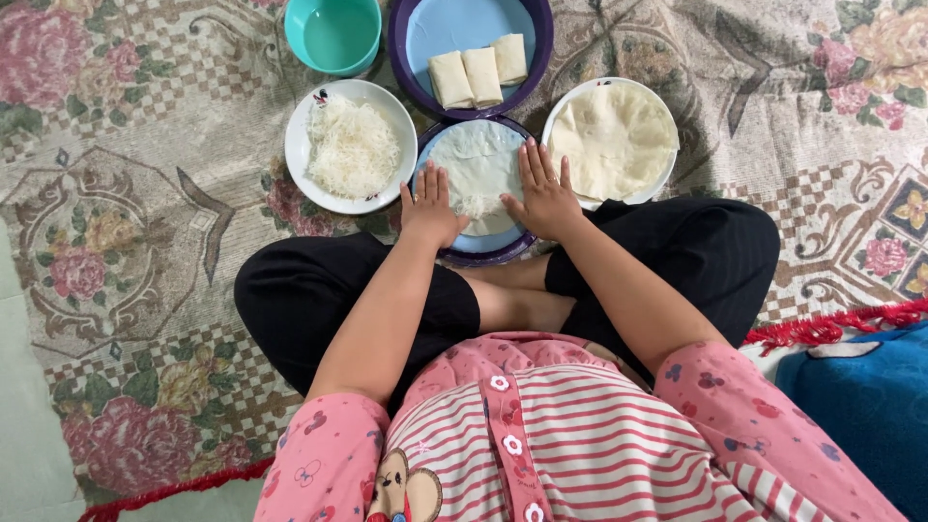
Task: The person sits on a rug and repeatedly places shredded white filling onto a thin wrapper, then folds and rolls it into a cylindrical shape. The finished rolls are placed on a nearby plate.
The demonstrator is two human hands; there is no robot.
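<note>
Closest to my head camera is the pink striped top with its flower buttons, and below it my crossed legs in black trousers on the patterned floral rug.

Both my forearms reach forward to a purple-rimmed plate just in front of my knees. On it lies a thin, pale wrapper sheet with a little white filling at its near edge. My left hand lies flat on the plate's left side, fingers straight and lightly spread, resting on the sheet's edge and gripping nothing. My right hand lies flat on the right side, fingers also lightly spread, palm down, overlapping the sheet and the plate rim.

Left of this plate, touching it, is a white plate of shredded white filling. On the right, a white plate holds a stack of round wrappers. Beyond, a larger purple-rimmed tray carries three rolled parcels side by side. A teal bowl sits at its left. At far right, a blue cushion lies beside the rug's red fringe.
</note>
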